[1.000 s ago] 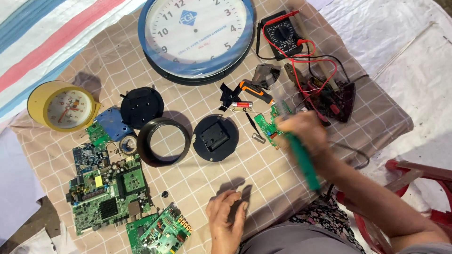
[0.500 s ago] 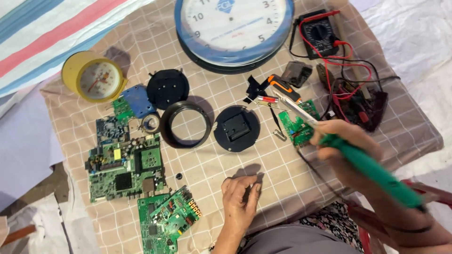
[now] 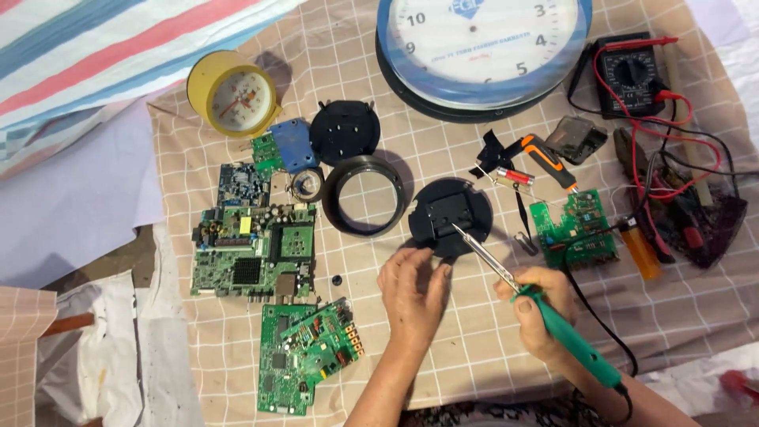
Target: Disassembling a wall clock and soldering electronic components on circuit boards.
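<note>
Right hand [image 3: 539, 310] closed around green soldering iron [image 3: 553, 320], tip resting on black disc [image 3: 451, 215]; disc lies on checked cloth [image 3: 490, 348] just above left hand [image 3: 413, 289], whose fingertips touch its lower edge; black ring [image 3: 364, 195] beside disc.

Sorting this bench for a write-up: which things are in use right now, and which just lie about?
In use: left hand on the black round disc; right hand holding the green soldering iron, tip on that disc.

Lying about: wall clock, yellow alarm clock, black ring, circuit boards, multimeter.
</note>
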